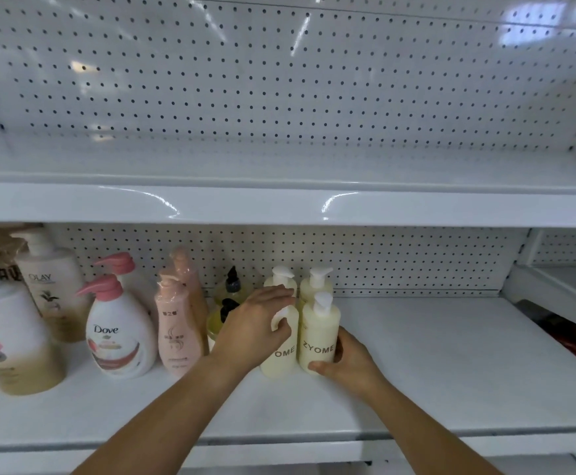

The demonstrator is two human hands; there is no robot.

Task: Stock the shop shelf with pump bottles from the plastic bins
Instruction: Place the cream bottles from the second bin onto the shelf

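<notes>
Several cream ZYOME pump bottles stand in a block on the white lower shelf (416, 365). My left hand (255, 327) grips the front left bottle (281, 358) near its neck, covering its pump. My right hand (348, 361) wraps round the lower body of the front right bottle (319, 337), thumb across the front. Two more cream bottles (317, 282) stand just behind them against the pegboard.
To the left stand two yellow bottles with black pumps (231, 286), two pink wrapped bottles (177, 330), a Dove bottle (118, 334) and Olay bottles (50, 286). Bare shelf stretches to the right of the cream bottles. The upper shelf (279, 200) overhangs close above.
</notes>
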